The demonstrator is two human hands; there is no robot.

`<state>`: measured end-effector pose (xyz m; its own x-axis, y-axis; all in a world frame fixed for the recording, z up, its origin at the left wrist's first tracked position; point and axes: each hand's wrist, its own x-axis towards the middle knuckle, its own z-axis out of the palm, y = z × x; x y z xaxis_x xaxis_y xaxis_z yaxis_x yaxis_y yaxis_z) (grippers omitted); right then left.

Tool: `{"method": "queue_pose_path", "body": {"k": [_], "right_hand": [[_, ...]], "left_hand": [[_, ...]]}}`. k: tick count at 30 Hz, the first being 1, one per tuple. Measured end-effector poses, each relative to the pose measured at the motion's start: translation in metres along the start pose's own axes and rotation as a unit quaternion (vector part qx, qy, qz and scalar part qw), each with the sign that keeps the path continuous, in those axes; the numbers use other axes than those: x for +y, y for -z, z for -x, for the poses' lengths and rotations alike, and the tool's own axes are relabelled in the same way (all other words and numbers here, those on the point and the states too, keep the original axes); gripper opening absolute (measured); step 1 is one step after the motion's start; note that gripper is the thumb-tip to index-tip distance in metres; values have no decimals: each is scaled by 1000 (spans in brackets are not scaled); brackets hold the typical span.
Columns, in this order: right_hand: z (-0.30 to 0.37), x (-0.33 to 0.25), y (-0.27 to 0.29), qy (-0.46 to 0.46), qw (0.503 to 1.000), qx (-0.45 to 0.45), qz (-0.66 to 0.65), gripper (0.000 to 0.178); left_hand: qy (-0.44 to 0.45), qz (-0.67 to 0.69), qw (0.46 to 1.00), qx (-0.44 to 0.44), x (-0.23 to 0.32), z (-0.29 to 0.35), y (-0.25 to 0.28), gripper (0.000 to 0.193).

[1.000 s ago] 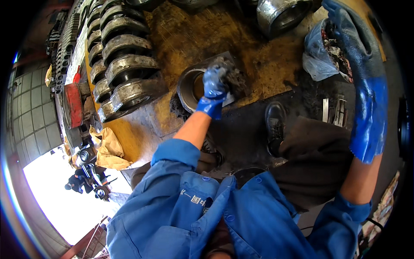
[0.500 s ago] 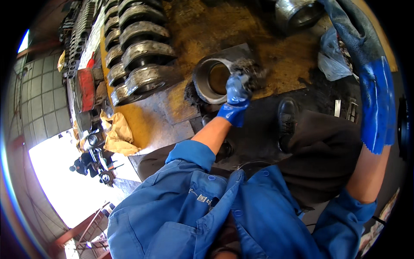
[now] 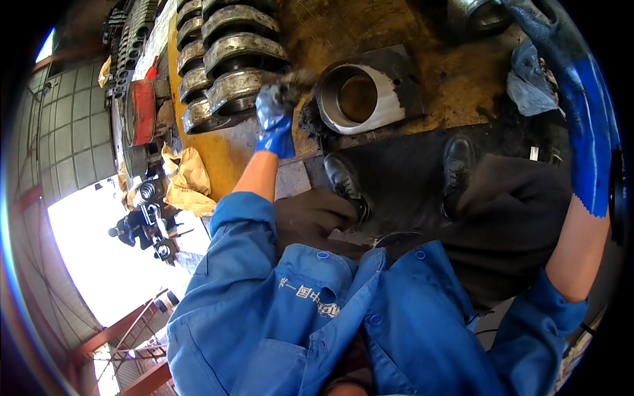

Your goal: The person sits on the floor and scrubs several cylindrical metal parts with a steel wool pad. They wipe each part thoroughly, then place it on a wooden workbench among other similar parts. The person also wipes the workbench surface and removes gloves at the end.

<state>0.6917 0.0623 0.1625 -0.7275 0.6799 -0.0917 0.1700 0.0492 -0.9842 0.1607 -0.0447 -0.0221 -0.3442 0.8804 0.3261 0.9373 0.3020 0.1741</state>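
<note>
My left hand (image 3: pixel 274 119), in a blue rubber glove, is closed around a dark, stringy wad (image 3: pixel 297 82), blurred by motion, beside the near end of a row of curved metal pieces. Right of it lies a metal block with a round bore (image 3: pixel 383 99), its face partly pale and partly dark and dirty. My right hand (image 3: pixel 545 30), in a long blue glove blackened toward the hand, reaches to the upper right edge. A round metal part (image 3: pixel 479 16) is near it. Its fingers are cut off by the frame, so any grip is hidden.
The stained yellow-brown surface (image 3: pixel 456 86) holds rows of curved metal pieces (image 3: pixel 241 53). A clear plastic bag (image 3: pixel 528 82) lies at right. Crumpled brown paper (image 3: pixel 186 178) and a red part (image 3: pixel 142 112) are at left. My shoes (image 3: pixel 459 165) stand at the near edge. A person (image 3: pixel 132 228) is far left.
My left hand has moved left with the wad, off the metal block and over toward the curved pieces. The block's face now shows. The view has shifted slightly; my right arm stays raised.
</note>
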Motion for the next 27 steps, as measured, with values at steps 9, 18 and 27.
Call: {"method": "queue_pose_path", "body": {"k": [9,18,27], "right_hand": [[2,-16,-6,-86,987,106,88,9],[-61,-31,10,64,986,-3,152,15],[-237,-1,11,176,938,69,291,26]], "left_hand": [[102,16,985,-141,-3,9,-86,31],[220,179,953,-103,130,145,-61,19],[425,740,508,-112,211,62,-22,30]]}}
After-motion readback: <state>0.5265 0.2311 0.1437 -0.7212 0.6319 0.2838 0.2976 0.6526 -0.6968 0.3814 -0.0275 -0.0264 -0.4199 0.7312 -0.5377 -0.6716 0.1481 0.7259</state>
